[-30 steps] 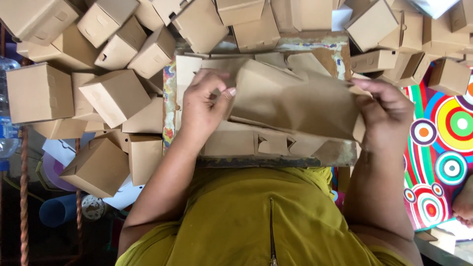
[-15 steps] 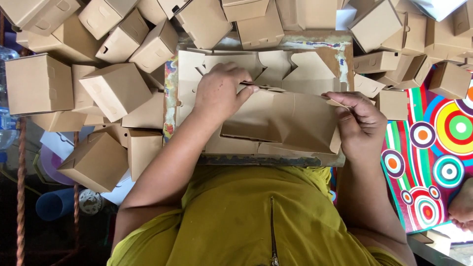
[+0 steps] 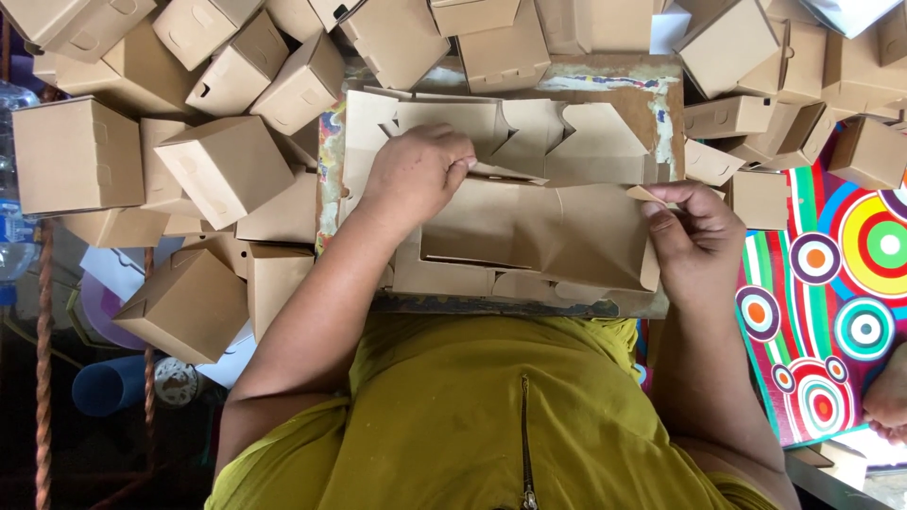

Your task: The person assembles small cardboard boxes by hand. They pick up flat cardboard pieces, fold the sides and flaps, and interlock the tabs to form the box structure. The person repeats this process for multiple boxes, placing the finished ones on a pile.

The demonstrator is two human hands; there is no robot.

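left hand (image 3: 420,175) is covering part of the flat cardboard blank (image 3: 529,236) | right hand (image 3: 694,241) fingertips are hiding its corner | folded boxes (image 3: 85,19) are running off the top edge

Work surface was a worn board (image 3: 605,80) w/ stained, painted edges, resting across the person's lap. Directly on it: stack of flat brown cardboard blanks (image 3: 529,132), part-folded carton (image 3: 539,236) on top. Assembled boxes (image 3: 222,165) crowded its left and far edges; patterned mat (image 3: 850,283) lay to the right.

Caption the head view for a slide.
Both hands, left and right, fold a flat carton amid finished boxes.
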